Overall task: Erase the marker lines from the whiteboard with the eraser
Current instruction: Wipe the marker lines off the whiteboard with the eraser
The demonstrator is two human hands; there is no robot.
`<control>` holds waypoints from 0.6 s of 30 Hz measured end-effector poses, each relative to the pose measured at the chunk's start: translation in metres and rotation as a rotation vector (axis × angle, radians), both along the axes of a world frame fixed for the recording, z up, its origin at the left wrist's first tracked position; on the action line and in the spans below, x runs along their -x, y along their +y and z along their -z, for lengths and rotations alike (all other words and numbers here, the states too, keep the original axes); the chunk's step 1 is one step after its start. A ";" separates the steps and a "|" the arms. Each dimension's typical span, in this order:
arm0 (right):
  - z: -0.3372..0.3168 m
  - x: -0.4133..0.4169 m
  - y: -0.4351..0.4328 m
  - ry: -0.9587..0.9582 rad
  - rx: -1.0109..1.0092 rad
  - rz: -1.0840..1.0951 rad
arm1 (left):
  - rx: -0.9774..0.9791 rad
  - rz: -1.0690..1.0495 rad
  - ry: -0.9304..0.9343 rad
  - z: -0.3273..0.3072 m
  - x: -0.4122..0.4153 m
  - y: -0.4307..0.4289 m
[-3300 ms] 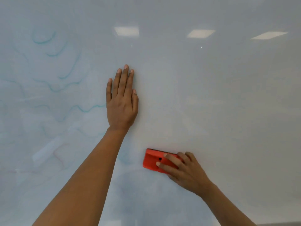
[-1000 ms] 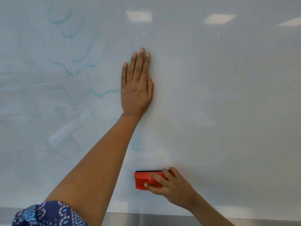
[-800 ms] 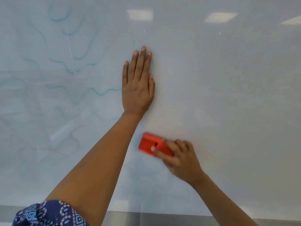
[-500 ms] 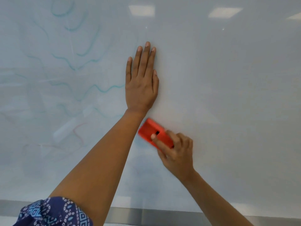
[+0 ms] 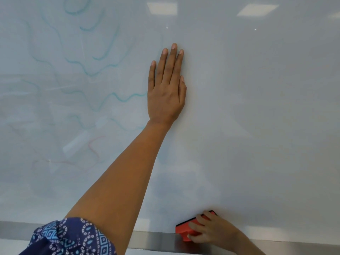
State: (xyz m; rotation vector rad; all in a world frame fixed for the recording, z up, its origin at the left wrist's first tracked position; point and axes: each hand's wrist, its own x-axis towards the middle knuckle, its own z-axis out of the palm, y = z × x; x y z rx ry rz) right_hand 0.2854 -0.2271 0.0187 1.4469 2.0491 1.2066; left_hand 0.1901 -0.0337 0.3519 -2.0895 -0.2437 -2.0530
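Whiteboard [image 5: 257, 116]: a glossy white surface fills nearly the whole frame, with two bright rectangular ceiling-light reflections [image 5: 161, 8] along the top edge.

Marker lines [image 5: 103, 70]: faint, wavy teal strokes spread over the upper left and middle left of the frame; a few paler reddish squiggles [image 5: 93, 146] sit lower left. All look smeared and partly wiped. The right half of the board shows no lines.

Left hand [image 5: 165, 91]: pressed flat against the board near the upper centre, fingers straight and close together, pointing up, holding nothing. One teal stroke runs up to its left edge.

Left forearm [image 5: 119, 181]: bare, stretching diagonally from the lower left up to the hand.

Sleeve [image 5: 71, 238]: dark blue fabric with a light blue and white pattern, bunched at the bottom left.

Eraser [image 5: 184, 229]: a red block with a dark felt strip along its upper edge, tilted, at the bottom centre-right of the frame, against the board's lowest part and overlapping the ledge.

Right hand [image 5: 211, 232]: fingers curled over the eraser, gripping it from the right.

Metal ledge [image 5: 154, 240]: a grey strip running across the bottom of the board.
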 end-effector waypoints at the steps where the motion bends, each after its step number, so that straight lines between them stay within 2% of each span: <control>1: -0.004 -0.005 -0.006 -0.003 -0.019 0.013 | 0.001 -0.003 0.001 0.000 0.000 0.000; 4: -0.019 -0.016 -0.025 0.040 -0.159 0.043 | 0.002 -0.006 0.001 0.000 0.000 0.000; 8: -0.062 -0.017 -0.034 0.175 -0.487 0.105 | 0.000 -0.018 -0.002 0.000 0.000 -0.001; 12: -0.121 -0.012 -0.025 0.345 -0.834 0.110 | 0.001 -0.020 -0.002 0.000 0.001 0.000; 18: -0.173 0.002 0.001 0.522 -1.188 0.111 | 0.000 -0.019 0.007 0.000 0.001 0.000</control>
